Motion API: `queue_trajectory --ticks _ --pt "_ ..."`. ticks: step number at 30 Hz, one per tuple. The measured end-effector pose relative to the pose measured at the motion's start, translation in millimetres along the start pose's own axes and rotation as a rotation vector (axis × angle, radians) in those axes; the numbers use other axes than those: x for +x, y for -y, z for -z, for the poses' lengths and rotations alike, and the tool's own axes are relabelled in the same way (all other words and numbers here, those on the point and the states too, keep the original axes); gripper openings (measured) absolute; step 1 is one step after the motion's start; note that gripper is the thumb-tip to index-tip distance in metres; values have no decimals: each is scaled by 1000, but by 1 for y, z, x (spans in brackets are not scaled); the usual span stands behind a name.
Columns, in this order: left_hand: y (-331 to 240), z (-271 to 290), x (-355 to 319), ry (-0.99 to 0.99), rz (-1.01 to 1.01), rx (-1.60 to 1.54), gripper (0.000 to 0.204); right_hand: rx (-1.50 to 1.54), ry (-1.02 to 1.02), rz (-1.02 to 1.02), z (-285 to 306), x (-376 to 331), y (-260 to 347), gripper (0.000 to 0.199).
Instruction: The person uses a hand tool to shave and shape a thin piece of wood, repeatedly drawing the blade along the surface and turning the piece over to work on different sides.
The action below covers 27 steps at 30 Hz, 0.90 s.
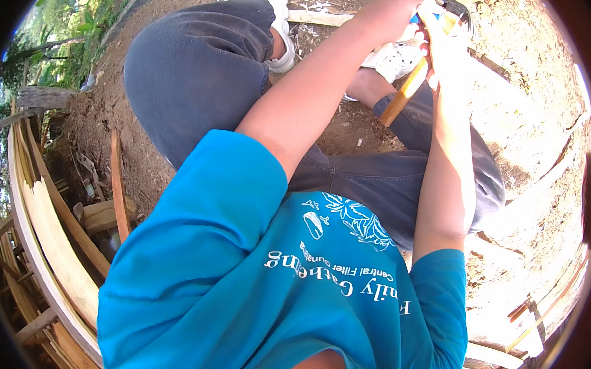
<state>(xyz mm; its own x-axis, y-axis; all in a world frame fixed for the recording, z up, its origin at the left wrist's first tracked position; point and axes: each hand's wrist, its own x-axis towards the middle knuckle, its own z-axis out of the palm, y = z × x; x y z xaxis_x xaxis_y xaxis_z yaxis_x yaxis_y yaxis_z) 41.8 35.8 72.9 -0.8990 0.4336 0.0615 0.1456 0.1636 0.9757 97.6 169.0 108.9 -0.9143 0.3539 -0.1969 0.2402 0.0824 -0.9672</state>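
At the top right my two hands are close together, above my white clogs. My right hand (437, 51) is closed around the wooden handle of a hammer (405, 93). The handle slants down to the left below my fingers, and a dark curved metal head (457, 8) shows beyond them at the top edge. My left hand (394, 16) is closed, its fingers turned away from view. A small blue piece (415, 19) shows between the hands; I cannot tell what it belongs to. One clog (390, 60) lies just under the hands, the other (280, 25) to their left.
I sit with bent legs on bare brown soil (512, 55), strewn with pale wood chips. A pale wooden stick (319, 18) lies between the clogs. Long split wood strips (56, 230) are stacked at the left, with a reddish stick (119, 183) beside them. More strips (492, 355) lie at lower right.
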Motion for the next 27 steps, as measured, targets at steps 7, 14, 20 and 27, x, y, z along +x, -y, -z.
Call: queue_trajectory --ticks 7,14,20,27 --pt "-145 109 -22 -191 -207 -213 50 -187 41 125 65 -3 27 20" --pt "-152 284 -136 -823 -472 -210 48 236 -20 38 81 2 4 15" --pt "-90 360 -232 -1269 -246 72 47 242 -12 3 75 6 -3 16" --pt "-22 363 -269 -1431 -30 151 47 289 -27 -1 67 -1 5 17"
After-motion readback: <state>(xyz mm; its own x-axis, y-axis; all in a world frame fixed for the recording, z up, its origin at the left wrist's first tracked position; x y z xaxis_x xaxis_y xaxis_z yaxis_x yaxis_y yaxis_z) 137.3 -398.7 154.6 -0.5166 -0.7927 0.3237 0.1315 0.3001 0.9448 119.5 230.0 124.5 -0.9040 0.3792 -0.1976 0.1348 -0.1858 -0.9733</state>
